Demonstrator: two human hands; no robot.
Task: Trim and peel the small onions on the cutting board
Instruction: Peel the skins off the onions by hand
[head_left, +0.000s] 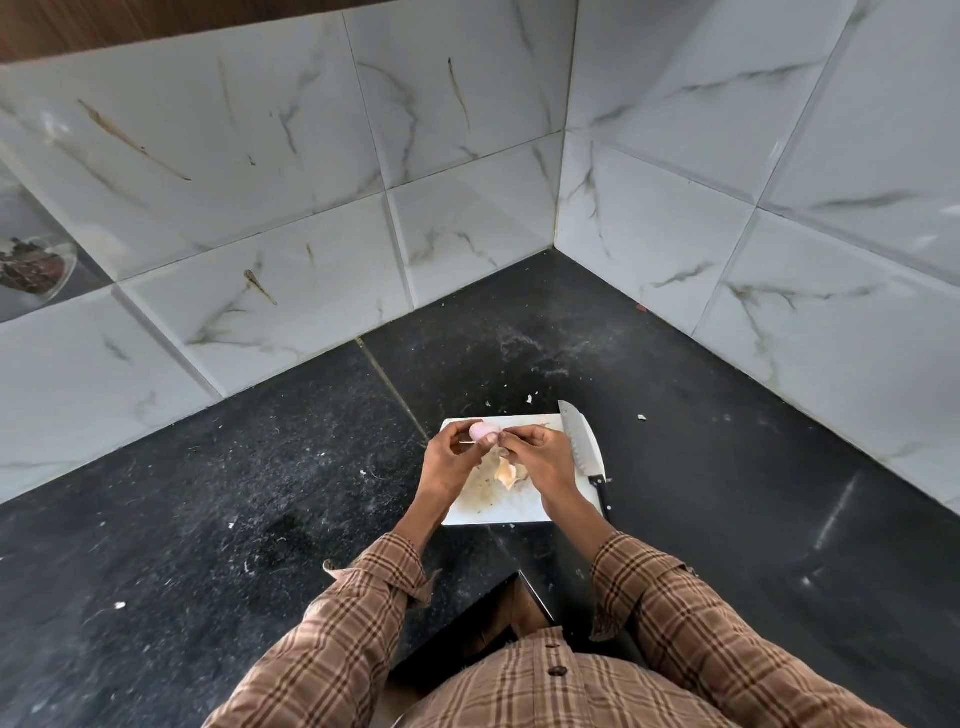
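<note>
I count one small pink onion (478, 430), pinched in my left hand (451, 457) above the far left corner of the white cutting board (498, 512), while my right hand (537, 456) pinches at its skin. One heap of peelings (506, 474) lies on the board between my wrists. One knife (581, 449) rests along the board's right edge on the black worktop (260, 493).

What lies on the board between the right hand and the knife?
In the head view, only a narrow bare strip of white board separates the right hand from the knife; nothing lies there.

A kitchen; marble-look wall tiles (291, 171), black stone counter (260, 467).
</note>
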